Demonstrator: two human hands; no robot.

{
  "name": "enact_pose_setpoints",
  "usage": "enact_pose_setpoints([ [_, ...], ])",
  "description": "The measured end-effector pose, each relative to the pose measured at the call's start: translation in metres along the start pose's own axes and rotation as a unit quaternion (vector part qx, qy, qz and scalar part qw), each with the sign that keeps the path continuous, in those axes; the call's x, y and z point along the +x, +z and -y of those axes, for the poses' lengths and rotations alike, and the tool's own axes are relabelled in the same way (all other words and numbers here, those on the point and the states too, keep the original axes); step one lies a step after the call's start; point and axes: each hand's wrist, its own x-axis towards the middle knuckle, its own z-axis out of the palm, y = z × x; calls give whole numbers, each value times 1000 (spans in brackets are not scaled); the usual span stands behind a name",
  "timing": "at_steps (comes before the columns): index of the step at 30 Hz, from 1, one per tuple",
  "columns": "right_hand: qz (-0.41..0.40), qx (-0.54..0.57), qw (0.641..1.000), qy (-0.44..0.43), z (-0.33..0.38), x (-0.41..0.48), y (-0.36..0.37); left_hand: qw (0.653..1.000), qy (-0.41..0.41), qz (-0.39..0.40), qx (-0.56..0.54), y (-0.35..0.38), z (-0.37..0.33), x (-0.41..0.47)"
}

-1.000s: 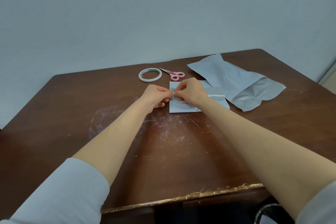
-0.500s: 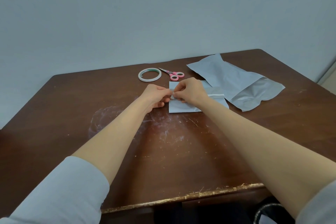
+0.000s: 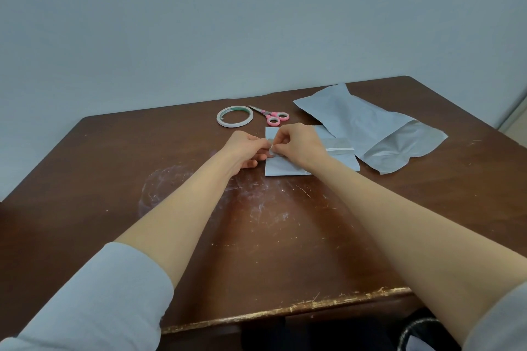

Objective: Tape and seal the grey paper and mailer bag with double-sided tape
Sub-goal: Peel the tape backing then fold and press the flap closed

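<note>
Lying flat on the brown tabletop [image 3: 142, 168] towards its far side, the grey paper [image 3: 285, 164] is crossed by a narrow white tape strip [image 3: 339, 148]. The strip's left end, at the paper's left edge, is pinched between thumb and fingertips of both hands. The left hand [image 3: 245, 148] is curled on it from the left, and the right hand [image 3: 299, 145] is closed on it from above, resting over the paper. Whether paper is caught in the pinch as well cannot be told. The mailer bag [image 3: 370, 128] is spread just right of the paper, overlapping its far right corner, with its mouth turned to the right. Behind the hands, a tape roll [image 3: 234, 116] and pink-handled scissors [image 3: 271, 116] are laid side by side.
</note>
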Motion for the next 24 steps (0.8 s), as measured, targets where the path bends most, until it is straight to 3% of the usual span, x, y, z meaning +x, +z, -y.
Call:
enact_pose_setpoints([
  [24,0,-1,1000,-22,0,-3,-1,1000,-3,-7,1,0,-1,0],
])
